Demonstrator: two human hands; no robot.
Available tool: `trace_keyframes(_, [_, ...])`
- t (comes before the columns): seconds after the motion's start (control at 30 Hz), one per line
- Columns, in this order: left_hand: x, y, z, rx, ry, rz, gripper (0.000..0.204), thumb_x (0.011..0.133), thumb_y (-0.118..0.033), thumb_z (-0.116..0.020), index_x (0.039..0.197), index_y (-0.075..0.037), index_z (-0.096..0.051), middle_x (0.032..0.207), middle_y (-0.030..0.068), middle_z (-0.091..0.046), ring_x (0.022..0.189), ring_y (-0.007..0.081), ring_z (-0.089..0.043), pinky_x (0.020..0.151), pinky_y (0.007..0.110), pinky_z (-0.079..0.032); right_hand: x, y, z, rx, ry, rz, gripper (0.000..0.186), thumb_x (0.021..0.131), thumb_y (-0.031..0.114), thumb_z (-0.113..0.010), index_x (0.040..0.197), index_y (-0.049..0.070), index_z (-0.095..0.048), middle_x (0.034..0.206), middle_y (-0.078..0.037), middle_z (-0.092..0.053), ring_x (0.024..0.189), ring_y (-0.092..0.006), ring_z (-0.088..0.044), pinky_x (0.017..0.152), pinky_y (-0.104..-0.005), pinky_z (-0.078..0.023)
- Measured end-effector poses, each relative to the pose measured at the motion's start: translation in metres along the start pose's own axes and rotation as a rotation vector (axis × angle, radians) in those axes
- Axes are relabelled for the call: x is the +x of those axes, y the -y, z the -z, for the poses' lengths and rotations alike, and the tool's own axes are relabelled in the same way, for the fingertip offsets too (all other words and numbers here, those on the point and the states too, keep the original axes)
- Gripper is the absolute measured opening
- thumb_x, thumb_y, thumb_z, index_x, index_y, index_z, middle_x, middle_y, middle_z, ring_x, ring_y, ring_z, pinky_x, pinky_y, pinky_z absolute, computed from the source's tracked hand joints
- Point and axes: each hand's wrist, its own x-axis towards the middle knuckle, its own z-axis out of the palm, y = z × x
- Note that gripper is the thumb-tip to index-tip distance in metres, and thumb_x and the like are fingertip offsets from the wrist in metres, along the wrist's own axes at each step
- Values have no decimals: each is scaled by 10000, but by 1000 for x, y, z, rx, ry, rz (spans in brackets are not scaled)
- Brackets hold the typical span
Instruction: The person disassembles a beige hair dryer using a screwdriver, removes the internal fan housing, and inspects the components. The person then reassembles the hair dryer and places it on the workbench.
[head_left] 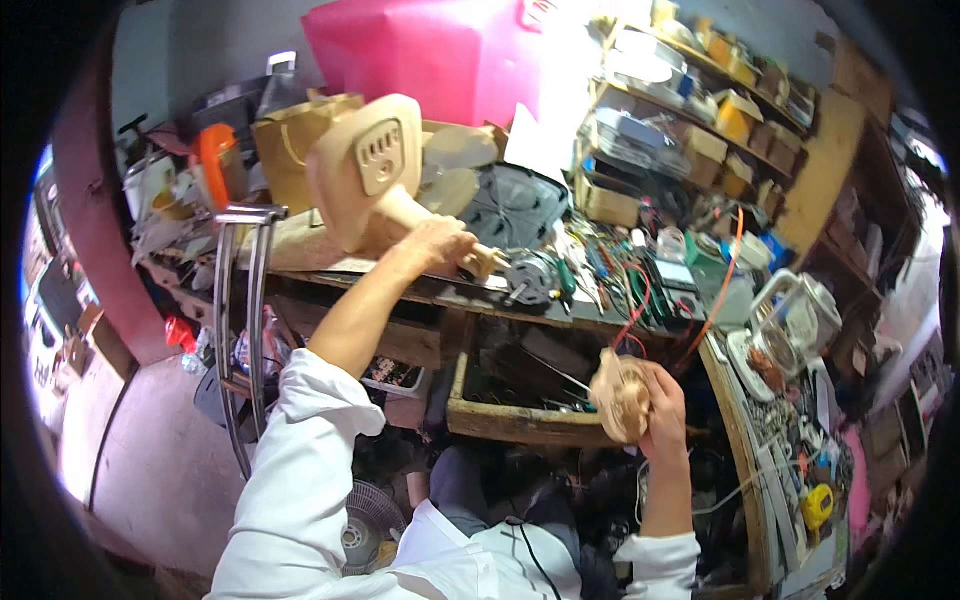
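Note:
My left hand [445, 243] is closed round the neck of a beige plastic stand [345, 170], whose wide base with a button panel is raised at the upper left. Just past that hand, the neck's narrow end [485, 263] lies beside a silver-and-black motor [530, 275] on the cluttered workbench [425, 295]. In my right hand [663, 410], lower right, is a rounded beige plastic piece [620, 395], held upright over an open wooden drawer [500, 425]. Red wires [630, 335] run behind that piece; whether they join it I cannot tell.
Hand tools [600, 270] crowd the bench, backed by loaded shelves [690, 120]. A metal tube frame [225, 300] stands at left, a white appliance [800, 320] sits at right, and a floor fan [370, 520] is below. An orange cable [725, 280] crosses the right side.

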Motion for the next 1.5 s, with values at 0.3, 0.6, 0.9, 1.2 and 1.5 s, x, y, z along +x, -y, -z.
trace_keyframes(0.3, [-16,2,-30,-13,-109,37,441,842,-56,-682,1273,-118,-612,1021,162,-641,996,388,-643,857,485,-536,55,-45,-20,162,-201,-34,238,1105,191,-500,1191,-10,-593,1050,-92,-718,869,-133,-731,680,-295,-648])
trace_keyframes(0.6, [-49,-16,-21,-94,-362,44,500,854,-119,-712,1333,-91,-575,1073,198,-681,1026,390,-656,876,493,-536,56,-53,-38,198,-99,-110,318,1075,186,-557,1272,-34,-440,1113,-148,-672,936,-224,-749,701,-375,-697])
trace_keyframes(0.9, [-103,-191,-11,-1925,-17,760,170,958,-259,-737,932,-113,-654,643,-99,-447,515,32,-391,460,211,-320,47,-71,-53,-38,-72,91,322,1058,131,-588,1243,-5,-362,1118,-157,-640,985,-200,-708,790,-375,-668])
trace_keyframes(1.2, [-97,-251,-29,-2500,5,828,246,1068,-226,-473,1057,-67,-660,879,8,-617,743,85,-497,682,285,-429,13,-77,-77,-715,-43,429,311,938,-109,-589,1168,11,-417,952,-193,-633,849,-324,-689,742,-396,-535])
trace_keyframes(1.5, [-115,-250,-77,-2735,-235,194,754,814,-409,-873,1384,-64,-519,1328,49,-634,1241,205,-623,1094,396,-499,9,-74,-77,-1055,223,905,359,777,-114,-682,1065,8,-506,1263,-237,-645,1135,-412,-641,945,-466,-555])
